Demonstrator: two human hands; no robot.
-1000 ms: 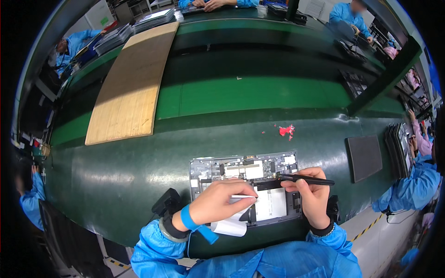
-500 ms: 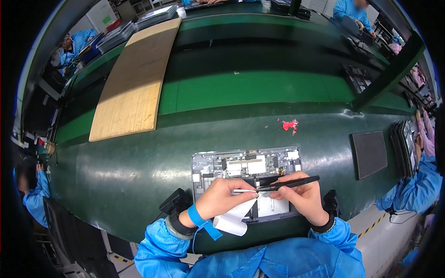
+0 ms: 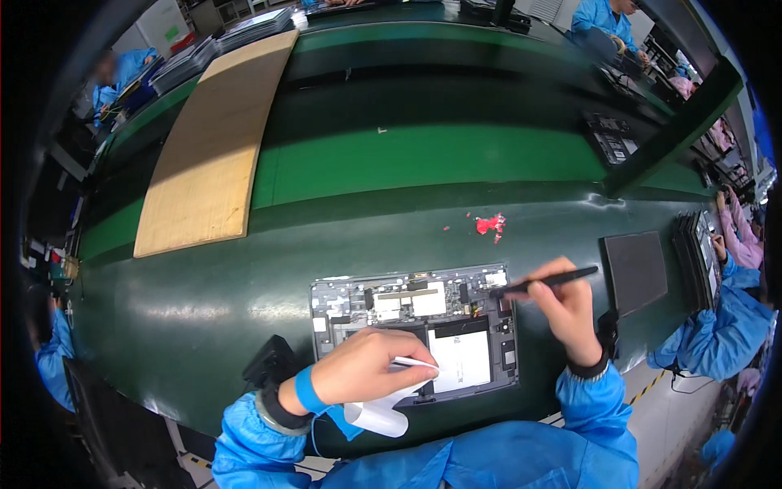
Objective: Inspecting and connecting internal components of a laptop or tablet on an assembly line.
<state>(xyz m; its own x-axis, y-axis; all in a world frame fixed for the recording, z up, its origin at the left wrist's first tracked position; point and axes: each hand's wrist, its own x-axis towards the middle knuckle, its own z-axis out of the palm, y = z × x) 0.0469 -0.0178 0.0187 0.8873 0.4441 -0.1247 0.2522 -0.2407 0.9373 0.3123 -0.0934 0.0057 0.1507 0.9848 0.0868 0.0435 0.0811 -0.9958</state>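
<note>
An opened laptop base (image 3: 342, 287) lies on the green bench in front of me, its circuit board and a white-labelled battery (image 3: 463, 360) exposed. My left hand (image 3: 366, 364) is over its lower left part, fingers pinched on a curled sheet of white paper (image 3: 377, 417) that hangs toward me. A blue band (image 3: 309, 389) circles my left wrist. My right hand (image 3: 568, 306) is closed round slim black tweezers (image 3: 566, 278), just right of the laptop base. Their tips point left, over its upper right corner, and are blurred.
Red scraps (image 3: 490, 225) lie beyond the laptop base. A dark flat panel (image 3: 634, 273) and a stack of panels (image 3: 695, 259) stand at the right. A wooden board (image 3: 213, 155) lies at the far left. A green post (image 3: 676, 126) rises at the right; co-workers are around the bench.
My right hand has moved right with the tweezers, away from the paper and my left hand. The left hand still pinches the paper. The whole view has shifted slightly.
</note>
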